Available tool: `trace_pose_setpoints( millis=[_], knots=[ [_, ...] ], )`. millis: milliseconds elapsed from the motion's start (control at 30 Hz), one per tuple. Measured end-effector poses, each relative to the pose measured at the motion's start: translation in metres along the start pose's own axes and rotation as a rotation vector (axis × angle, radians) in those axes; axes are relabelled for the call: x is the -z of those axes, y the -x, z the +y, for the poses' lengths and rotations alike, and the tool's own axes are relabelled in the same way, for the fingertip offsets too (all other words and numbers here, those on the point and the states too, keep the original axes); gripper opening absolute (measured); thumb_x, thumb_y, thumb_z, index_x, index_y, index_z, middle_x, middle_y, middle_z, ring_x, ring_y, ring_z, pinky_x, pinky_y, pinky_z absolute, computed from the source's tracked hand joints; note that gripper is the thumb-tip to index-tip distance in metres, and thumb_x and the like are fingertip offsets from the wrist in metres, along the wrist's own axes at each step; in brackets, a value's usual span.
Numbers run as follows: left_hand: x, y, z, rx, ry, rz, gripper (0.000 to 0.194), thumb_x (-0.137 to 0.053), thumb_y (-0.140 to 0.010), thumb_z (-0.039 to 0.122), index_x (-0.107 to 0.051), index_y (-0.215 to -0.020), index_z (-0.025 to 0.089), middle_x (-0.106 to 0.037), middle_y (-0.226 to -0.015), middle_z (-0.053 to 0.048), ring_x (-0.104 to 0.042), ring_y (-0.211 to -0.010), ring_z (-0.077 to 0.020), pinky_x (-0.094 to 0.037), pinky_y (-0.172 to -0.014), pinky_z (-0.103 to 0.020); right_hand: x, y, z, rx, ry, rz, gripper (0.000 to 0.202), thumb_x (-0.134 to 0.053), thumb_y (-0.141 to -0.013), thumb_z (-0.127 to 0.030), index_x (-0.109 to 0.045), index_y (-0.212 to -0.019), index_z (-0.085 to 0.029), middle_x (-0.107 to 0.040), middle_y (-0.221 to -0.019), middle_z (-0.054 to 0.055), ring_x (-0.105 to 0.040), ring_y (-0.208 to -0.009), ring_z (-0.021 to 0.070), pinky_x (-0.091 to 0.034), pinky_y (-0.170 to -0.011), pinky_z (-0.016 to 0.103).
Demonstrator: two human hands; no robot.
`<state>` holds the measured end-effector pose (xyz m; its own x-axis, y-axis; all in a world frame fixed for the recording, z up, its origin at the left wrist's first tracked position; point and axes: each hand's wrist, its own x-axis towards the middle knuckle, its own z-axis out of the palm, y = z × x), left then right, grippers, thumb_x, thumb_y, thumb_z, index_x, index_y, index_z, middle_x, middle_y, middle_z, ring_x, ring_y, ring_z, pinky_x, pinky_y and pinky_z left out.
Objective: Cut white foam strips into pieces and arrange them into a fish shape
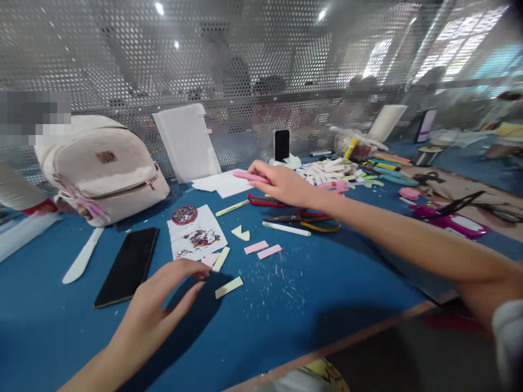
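Observation:
My right hand (274, 182) reaches out over the far middle of the table, its fingers closed on a slim pink strip-like object (249, 177); its exact kind is unclear. Below that hand are red-handled scissors (265, 202) and another pair with yellow-and-black handles (318, 222). My left hand (171, 294) hovers low with thumb and fingertips apart, holding nothing. Close to its fingertips lie pale yellow strips (229, 287) and a pink piece (210, 259). Two pink strips (269, 251) sit further right, beside pale triangular bits (241, 233).
A white sheet (175, 231) carries a round dish of glitter (184, 214) and spilled bits. Around it are a black phone (128, 267), white plastic knife (84, 256), pale backpack (110, 169), pens (286, 228), a pile of white pieces (322, 171) and a propped phone (281, 145).

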<state>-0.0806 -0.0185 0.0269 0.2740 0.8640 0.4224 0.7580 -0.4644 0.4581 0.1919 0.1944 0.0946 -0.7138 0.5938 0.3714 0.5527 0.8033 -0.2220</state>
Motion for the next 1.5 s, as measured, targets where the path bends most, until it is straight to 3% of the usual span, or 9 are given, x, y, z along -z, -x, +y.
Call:
trace_pose_setpoints(
  millis=[133, 200, 400, 600, 733, 867, 967, 1167, 1500],
  knots=[
    [-0.002, -0.003, -0.013, 0.029, -0.044, -0.091, 0.024, -0.049, -0.101, 0.039, -0.062, -0.115, 0.024, -0.07, -0.109, -0.005, -0.068, -0.098, -0.0197, -0.055, -0.088, -0.03, -0.017, -0.02, 0.049, -0.072, 0.157, -0.088, 0.02, -0.051, -0.097, -0.021, -0.059, -0.113, -0.013, -0.063, -0.086, 0.008, -0.053, -0.074, 0.019, -0.039, -0.07, 0.032],
    [-0.002, -0.004, -0.021, 0.023, -0.05, -0.104, 0.025, -0.049, -0.1, 0.04, -0.061, -0.116, 0.024, -0.069, -0.11, -0.006, -0.067, -0.1, -0.021, -0.055, -0.088, -0.031, -0.028, -0.024, 0.064, -0.078, 0.209, -0.116, 0.02, -0.053, -0.099, -0.025, -0.061, -0.113, -0.013, -0.064, -0.1, 0.009, -0.059, -0.088, 0.021, -0.046, -0.079, 0.035],
    [-0.002, -0.008, -0.047, -0.017, -0.066, -0.159, 0.043, -0.06, -0.095, 0.043, -0.054, -0.134, 0.027, -0.06, -0.136, -0.008, -0.057, -0.127, -0.0265, -0.046, -0.11, -0.045, -0.047, -0.026, 0.08, -0.055, 0.257, -0.138, 0.032, -0.06, -0.099, -0.036, -0.06, -0.122, -0.015, -0.062, -0.121, 0.009, -0.062, -0.106, 0.024, -0.052, -0.092, 0.045],
    [-0.007, -0.011, -0.061, -0.012, -0.053, -0.213, 0.049, -0.06, -0.095, 0.043, -0.051, -0.14, 0.027, -0.058, -0.141, -0.01, -0.055, -0.13, -0.0284, -0.044, -0.111, -0.05, -0.037, -0.013, 0.043, 0.098, 0.149, -0.125, 0.026, -0.045, -0.099, -0.014, -0.056, -0.122, -0.009, -0.06, -0.126, 0.018, -0.053, -0.115, 0.0266, -0.042, -0.097, 0.04],
    [-0.013, -0.015, -0.065, -0.008, -0.021, -0.232, 0.047, -0.06, -0.096, 0.043, -0.051, -0.139, 0.027, -0.061, -0.137, -0.008, -0.057, -0.128, -0.0256, -0.046, -0.109, -0.044, -0.03, 0.011, -0.005, 0.273, 0.036, -0.21, 0.022, -0.049, -0.101, -0.019, -0.058, -0.12, -0.015, -0.065, -0.12, 0.011, -0.057, -0.108, 0.02, -0.043, -0.093, 0.032],
    [-0.022, -0.021, -0.067, -0.012, -0.006, -0.221, 0.051, -0.062, -0.094, 0.046, -0.047, -0.14, 0.028, -0.065, -0.127, -0.007, -0.06, -0.12, -0.026, -0.044, -0.106, -0.045, -0.037, 0.033, -0.047, 0.411, 0.012, -0.286, 0.022, -0.057, -0.1, -0.026, -0.06, -0.119, -0.015, -0.066, -0.117, 0.009, -0.057, -0.108, 0.0211, -0.043, -0.092, 0.033],
    [-0.029, -0.025, -0.064, -0.008, -0.016, -0.218, 0.056, -0.068, -0.089, 0.049, -0.048, -0.138, 0.03, -0.066, -0.123, -0.007, -0.061, -0.114, -0.0275, -0.042, -0.105, -0.047, -0.048, 0.039, -0.064, 0.363, 0.114, -0.331, 0.036, -0.063, -0.097, -0.039, -0.058, -0.119, -0.011, -0.067, -0.115, 0.013, -0.057, -0.103, 0.026, -0.045, -0.082, 0.036],
    [-0.038, -0.032, -0.044, 0.039, -0.045, -0.234, 0.062, -0.076, -0.083, 0.045, -0.044, -0.134, 0.03, -0.065, -0.117, -0.004, -0.06, -0.108, -0.0264, -0.039, -0.1, -0.045, -0.067, 0.036, -0.071, 0.309, 0.147, -0.341, 0.044, -0.064, -0.094, -0.048, -0.059, -0.114, -0.01, -0.066, -0.112, 0.015, -0.057, -0.099, 0.0289, -0.044, -0.073, 0.037],
    [-0.044, -0.024, -0.02, 0.097, -0.107, -0.267, 0.049, -0.075, -0.084, 0.046, -0.045, -0.119, 0.029, -0.06, -0.11, -0.001, -0.055, -0.103, -0.026, -0.035, -0.095, -0.043, -0.064, 0.053, -0.064, 0.317, 0.004, -0.336, 0.041, -0.071, -0.091, -0.043, -0.056, -0.114, -0.013, -0.065, -0.111, 0.011, -0.058, -0.102, 0.0266, -0.048, -0.082, 0.036]
  ],
)
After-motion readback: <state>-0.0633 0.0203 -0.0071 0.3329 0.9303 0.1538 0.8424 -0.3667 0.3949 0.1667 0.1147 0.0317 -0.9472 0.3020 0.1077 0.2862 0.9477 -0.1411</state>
